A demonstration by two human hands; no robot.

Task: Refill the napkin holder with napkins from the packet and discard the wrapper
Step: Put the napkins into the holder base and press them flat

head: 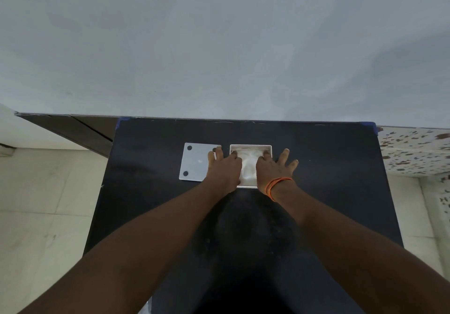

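Observation:
A white square napkin holder (250,146) sits open on the black table (328,192), toward the far side. White napkins (248,167) lie inside it, creased in the middle. My left hand (224,167) and my right hand (274,167) both press down on the napkins, with some fingers inside the box and others spread over its side walls. An orange thread band circles my right wrist. The holder's flat white lid (193,162), with dark round pads at its corners, lies on the table just left of the box, partly under my left hand. No wrapper is visible.
The table butts against a pale grey wall (219,45). Light floor tiles (43,204) show on the left. A speckled tile surface (414,150) lies to the right of the table.

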